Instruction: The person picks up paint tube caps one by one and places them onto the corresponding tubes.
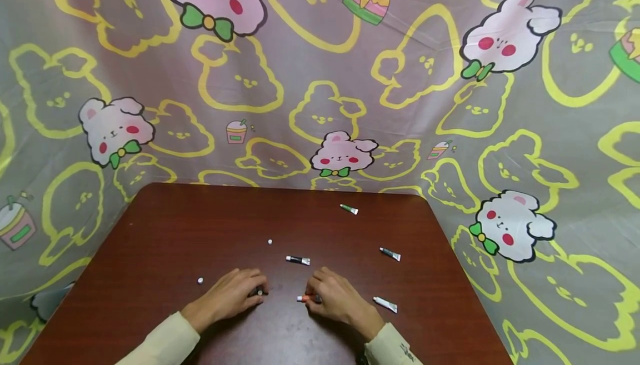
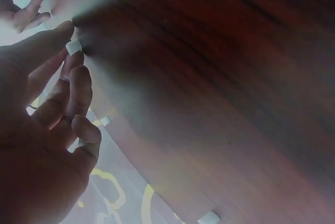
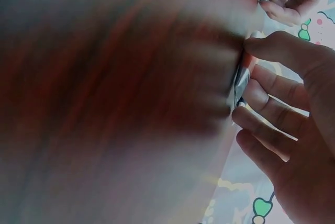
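My left hand [image 1: 234, 294] is low over the table, left of centre. Its thumb and forefinger pinch a small white cap [image 2: 74, 46], seen in the left wrist view. Across from it, my right hand [image 1: 337, 297] holds a small orange paint tube [image 3: 249, 63] between thumb and fingers. The tube's white end [image 1: 300, 299] points left toward the left hand, and its silvery crimped tail [image 3: 238, 89] lies under the fingers in the right wrist view. A gap of table separates the two hands.
A black paint tube [image 1: 298, 260] lies just beyond the hands. Farther right are a green tube [image 1: 349, 209], a dark tube [image 1: 390, 254] and a white tube [image 1: 385, 304]. Two loose white caps, one near [image 1: 200, 280] and one farther off [image 1: 270, 241], sit on the brown table [image 1: 165, 226]. Patterned cloth [image 1: 280, 131] hangs around it.
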`<act>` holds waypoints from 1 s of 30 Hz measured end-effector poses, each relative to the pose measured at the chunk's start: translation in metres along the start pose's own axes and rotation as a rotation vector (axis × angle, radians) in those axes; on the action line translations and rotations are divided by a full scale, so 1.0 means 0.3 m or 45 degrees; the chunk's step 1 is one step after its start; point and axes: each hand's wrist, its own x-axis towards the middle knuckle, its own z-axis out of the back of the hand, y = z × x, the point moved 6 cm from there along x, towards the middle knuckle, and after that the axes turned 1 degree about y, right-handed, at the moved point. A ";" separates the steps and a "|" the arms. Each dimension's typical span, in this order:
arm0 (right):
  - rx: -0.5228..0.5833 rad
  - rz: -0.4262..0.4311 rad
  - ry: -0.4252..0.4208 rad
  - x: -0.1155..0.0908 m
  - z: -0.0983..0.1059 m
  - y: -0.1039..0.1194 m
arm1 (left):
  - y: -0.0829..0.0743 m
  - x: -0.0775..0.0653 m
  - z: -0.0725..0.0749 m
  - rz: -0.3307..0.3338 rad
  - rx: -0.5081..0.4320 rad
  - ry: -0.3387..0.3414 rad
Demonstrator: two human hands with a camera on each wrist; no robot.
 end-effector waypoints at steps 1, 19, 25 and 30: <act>0.002 -0.005 0.004 0.000 0.002 -0.002 | 0.000 0.000 0.000 0.002 0.000 -0.001; 0.013 -0.074 0.017 -0.029 0.023 -0.046 | -0.010 -0.001 0.012 -0.059 0.031 -0.083; 0.030 -0.145 0.026 -0.056 0.034 -0.081 | -0.008 0.005 0.021 -0.043 0.022 -0.056; 0.049 -0.181 0.018 -0.086 0.042 -0.113 | -0.010 0.010 0.028 -0.043 0.016 -0.053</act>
